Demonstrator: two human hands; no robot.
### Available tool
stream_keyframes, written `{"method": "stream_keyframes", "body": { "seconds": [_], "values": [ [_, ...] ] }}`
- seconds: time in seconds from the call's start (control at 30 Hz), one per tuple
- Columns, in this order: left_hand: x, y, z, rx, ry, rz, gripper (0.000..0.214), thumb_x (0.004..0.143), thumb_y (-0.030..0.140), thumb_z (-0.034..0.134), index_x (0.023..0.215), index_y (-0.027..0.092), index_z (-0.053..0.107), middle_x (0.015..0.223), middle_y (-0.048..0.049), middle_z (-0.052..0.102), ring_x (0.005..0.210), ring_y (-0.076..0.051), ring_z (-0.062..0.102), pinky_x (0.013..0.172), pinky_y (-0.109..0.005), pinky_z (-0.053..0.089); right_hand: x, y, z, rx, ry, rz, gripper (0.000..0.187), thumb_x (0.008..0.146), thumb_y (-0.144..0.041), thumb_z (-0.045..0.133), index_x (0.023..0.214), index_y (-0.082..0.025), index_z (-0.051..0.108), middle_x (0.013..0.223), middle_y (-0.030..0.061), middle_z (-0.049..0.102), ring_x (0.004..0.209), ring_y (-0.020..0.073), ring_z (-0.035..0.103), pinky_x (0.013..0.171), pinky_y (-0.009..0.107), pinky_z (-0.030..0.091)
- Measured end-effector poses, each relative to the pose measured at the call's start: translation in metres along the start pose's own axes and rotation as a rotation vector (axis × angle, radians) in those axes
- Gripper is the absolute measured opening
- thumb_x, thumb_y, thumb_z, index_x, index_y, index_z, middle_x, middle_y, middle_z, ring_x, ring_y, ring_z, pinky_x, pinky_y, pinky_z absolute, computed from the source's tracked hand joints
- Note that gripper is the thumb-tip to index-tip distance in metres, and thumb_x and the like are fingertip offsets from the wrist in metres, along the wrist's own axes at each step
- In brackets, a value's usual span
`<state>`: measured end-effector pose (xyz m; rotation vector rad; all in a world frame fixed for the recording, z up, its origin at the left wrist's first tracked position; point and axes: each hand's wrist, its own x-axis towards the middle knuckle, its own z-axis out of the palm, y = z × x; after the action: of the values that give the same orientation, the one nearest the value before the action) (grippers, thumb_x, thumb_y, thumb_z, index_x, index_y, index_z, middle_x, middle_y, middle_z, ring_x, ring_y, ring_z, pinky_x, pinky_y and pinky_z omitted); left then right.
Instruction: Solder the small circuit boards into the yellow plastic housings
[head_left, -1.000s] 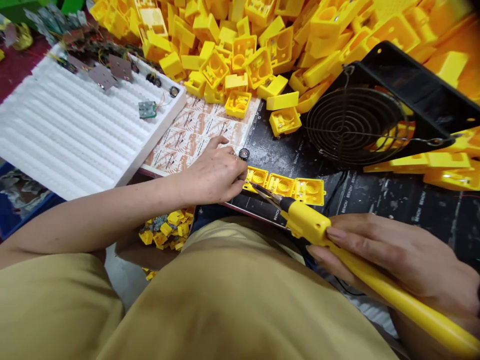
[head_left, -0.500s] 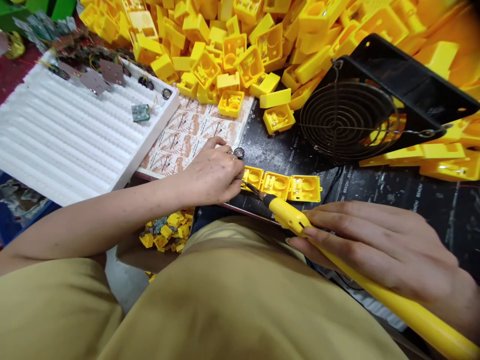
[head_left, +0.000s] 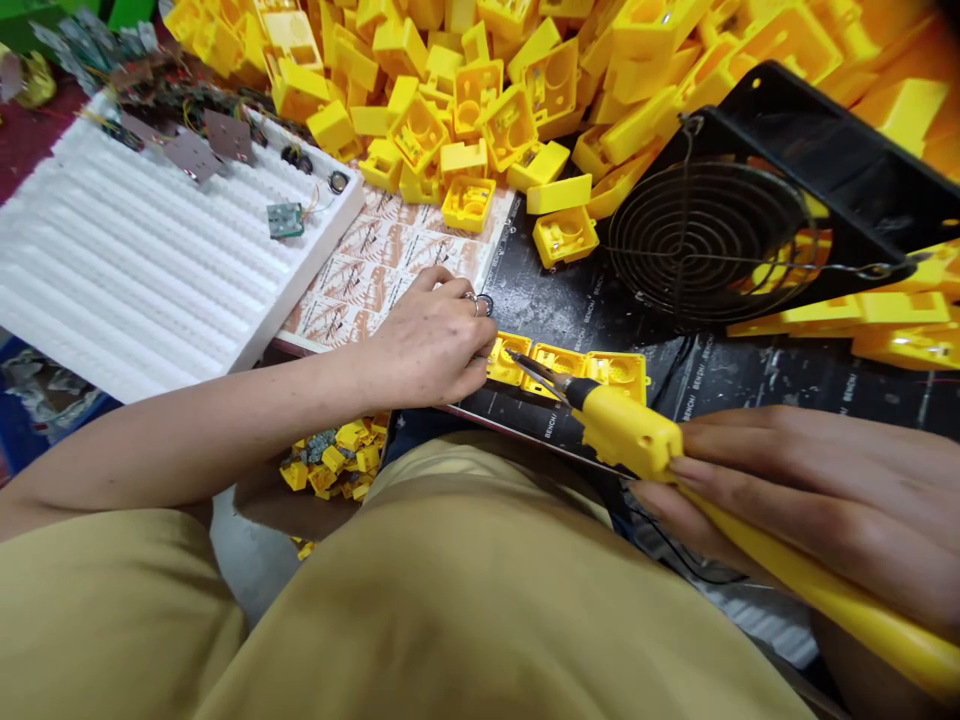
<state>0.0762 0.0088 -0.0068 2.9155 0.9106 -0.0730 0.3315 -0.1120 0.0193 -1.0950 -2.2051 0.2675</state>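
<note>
My right hand [head_left: 817, 510] is closed round a yellow soldering iron [head_left: 630, 435], its metal tip [head_left: 525, 362] resting over the leftmost of three yellow plastic housings [head_left: 570, 365] lined up at the black mat's front edge. My left hand [head_left: 427, 345] lies curled beside that leftmost housing, fingertips pinched at its left edge; what they hold is hidden. A small black round part [head_left: 485, 304] sits just past my left knuckles.
A big heap of yellow housings [head_left: 480, 90] fills the back. A black fan with wire guard [head_left: 712, 240] stands at right. A white ribbed foam tray [head_left: 150, 250] with a small circuit board [head_left: 285, 220] lies at left. A bin of yellow scraps [head_left: 334, 465] sits below.
The soldering iron and my right hand have shifted slightly right, the tip staying over the leftmost housing. My left hand has barely moved.
</note>
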Motion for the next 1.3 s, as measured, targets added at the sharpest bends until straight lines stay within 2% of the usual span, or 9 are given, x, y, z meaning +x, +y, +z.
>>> {"method": "stream_keyframes", "body": {
  "seconds": [0.13, 0.3, 0.43, 0.5, 0.77, 0.87, 1.03, 1.13, 1.3],
  "values": [
    [0.001, 0.001, 0.000, 0.007, -0.023, -0.001, 0.023, 0.079, 0.031, 0.049, 0.071, 0.017, 0.066, 0.074, -0.0062, 0.068, 0.086, -0.025, 0.057, 0.087, -0.043, 0.039, 0.000, -0.001, 0.005, 0.022, 0.036, 0.008, 0.026, 0.074, -0.012, 0.078, 0.091, -0.018, 0.060, 0.081, 0.0011, 0.065, 0.072, 0.0076, 0.062, 0.070, 0.021, 0.054],
    [-0.001, 0.000, -0.003, -0.027, -0.054, -0.031, 0.021, 0.080, 0.031, 0.050, 0.076, 0.017, 0.065, 0.080, -0.0075, 0.067, 0.094, -0.027, 0.057, 0.093, -0.045, 0.038, 0.002, 0.001, 0.011, 0.026, 0.054, 0.004, 0.040, 0.082, -0.016, 0.071, 0.118, -0.017, 0.054, 0.080, 0.0019, 0.067, 0.073, 0.0094, 0.064, 0.066, 0.019, 0.053],
    [-0.012, -0.010, -0.007, -0.263, -0.054, -0.060, 0.026, 0.082, 0.034, 0.053, 0.096, 0.015, 0.065, 0.098, -0.0084, 0.068, 0.102, -0.026, 0.057, 0.100, -0.044, 0.035, -0.005, 0.005, 0.015, -0.068, 0.021, 0.051, 0.039, 0.090, -0.026, 0.063, 0.126, -0.021, 0.051, 0.084, 0.0026, 0.069, 0.072, 0.0116, 0.066, 0.062, 0.020, 0.053],
    [-0.017, -0.016, -0.004, -0.382, -0.040, -0.079, 0.023, 0.084, 0.033, 0.054, 0.096, 0.017, 0.065, 0.102, -0.0065, 0.069, 0.105, -0.024, 0.058, 0.103, -0.043, 0.032, -0.008, 0.006, 0.017, -0.103, 0.019, 0.083, 0.035, 0.093, -0.032, 0.059, 0.126, -0.022, 0.051, 0.084, 0.0031, 0.069, 0.070, 0.0122, 0.067, 0.058, 0.021, 0.052],
    [-0.008, -0.016, 0.002, -0.485, 0.012, -0.223, 0.014, 0.083, 0.026, 0.054, 0.079, 0.019, 0.066, 0.079, 0.0013, 0.072, 0.085, -0.016, 0.062, 0.110, -0.047, 0.023, -0.006, 0.010, 0.020, -0.119, 0.051, 0.114, 0.035, 0.092, -0.034, 0.059, 0.125, -0.024, 0.053, 0.085, 0.0047, 0.070, 0.067, 0.0145, 0.067, 0.054, 0.023, 0.054],
    [-0.002, -0.012, 0.001, -0.443, -0.009, -0.233, 0.015, 0.080, 0.025, 0.054, 0.077, 0.019, 0.067, 0.075, 0.0012, 0.071, 0.081, -0.016, 0.061, 0.110, -0.048, 0.024, -0.005, 0.007, 0.021, -0.052, 0.078, 0.127, 0.031, 0.090, -0.032, 0.062, 0.119, -0.023, 0.056, 0.082, 0.0045, 0.070, 0.064, 0.0142, 0.067, 0.053, 0.023, 0.055],
    [0.002, -0.007, 0.002, -0.333, 0.010, -0.226, 0.015, 0.076, 0.027, 0.054, 0.075, 0.018, 0.066, 0.076, -0.0013, 0.071, 0.082, -0.019, 0.060, 0.101, -0.047, 0.030, -0.001, 0.002, 0.028, 0.086, 0.135, 0.151, 0.006, 0.090, -0.028, 0.062, 0.092, -0.022, 0.061, 0.068, 0.0000, 0.065, 0.061, 0.0115, 0.065, 0.055, 0.022, 0.056],
    [0.005, -0.008, 0.003, -0.276, 0.010, -0.213, 0.016, 0.075, 0.027, 0.053, 0.074, 0.018, 0.066, 0.076, -0.0020, 0.071, 0.082, -0.020, 0.059, 0.096, -0.044, 0.033, 0.002, 0.002, 0.030, 0.047, 0.102, 0.118, 0.014, 0.090, -0.029, 0.062, 0.080, -0.021, 0.060, 0.067, 0.0002, 0.065, 0.062, 0.0098, 0.064, 0.059, 0.020, 0.058],
    [0.013, -0.011, -0.005, -0.224, -0.103, -0.188, 0.017, 0.073, 0.027, 0.054, 0.069, 0.019, 0.068, 0.071, -0.0014, 0.070, 0.079, -0.020, 0.060, 0.093, -0.043, 0.036, 0.002, 0.002, 0.027, 0.006, 0.059, 0.115, 0.017, 0.091, -0.027, 0.061, 0.076, -0.019, 0.059, 0.070, 0.0007, 0.065, 0.064, 0.0089, 0.064, 0.063, 0.021, 0.058]
  ]
}}
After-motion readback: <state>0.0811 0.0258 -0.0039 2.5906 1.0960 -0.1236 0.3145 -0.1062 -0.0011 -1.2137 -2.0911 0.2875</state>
